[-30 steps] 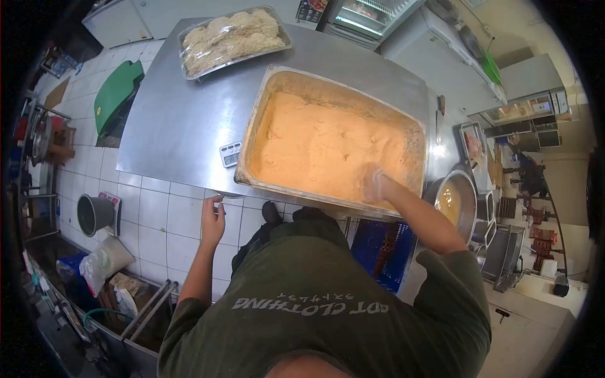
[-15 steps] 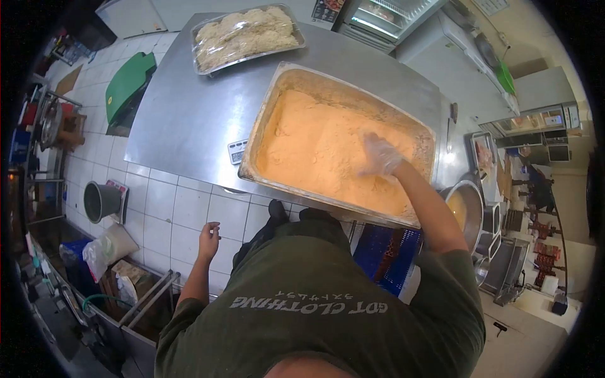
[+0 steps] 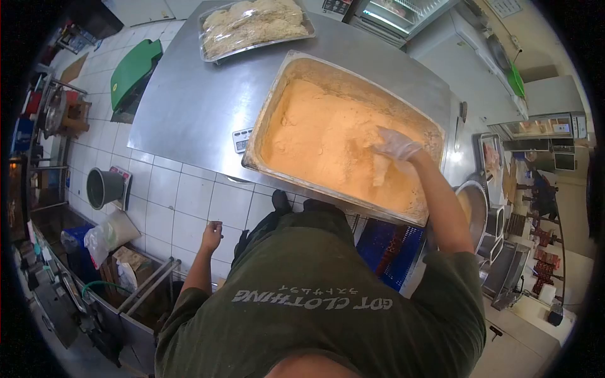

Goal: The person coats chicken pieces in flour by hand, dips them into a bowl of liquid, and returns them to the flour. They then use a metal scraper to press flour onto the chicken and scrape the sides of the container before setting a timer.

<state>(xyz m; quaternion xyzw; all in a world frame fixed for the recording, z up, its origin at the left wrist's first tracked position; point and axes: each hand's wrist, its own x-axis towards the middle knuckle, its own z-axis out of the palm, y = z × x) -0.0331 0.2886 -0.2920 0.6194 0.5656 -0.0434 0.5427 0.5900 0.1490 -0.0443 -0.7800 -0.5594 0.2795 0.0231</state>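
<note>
My right hand [image 3: 399, 146], in a clear plastic glove, is over the orange-tinted breading flour [image 3: 315, 129] in a large rectangular metal tray [image 3: 334, 196]. Its fingers are closed on a flour-coated piece [image 3: 380, 169] that hangs down toward the powder; what lies under the coating is hidden. Loose flour surrounds the piece. My left hand [image 3: 213, 234] is bare and hangs beside my body above the tiled floor, fingers curled in with nothing visible in them.
The tray rests on a steel table [image 3: 189, 107]. A film-wrapped tray of pale breaded pieces [image 3: 255, 28] stands at the back, and a small digital timer [image 3: 241, 140] lies beside the flour tray. To the right is a large metal bowl [image 3: 474, 211]; below, a blue crate [image 3: 391, 249].
My right hand has lifted out of the flour and now holds a coated piece. The view has shifted slightly, while my left hand stays low at my side.
</note>
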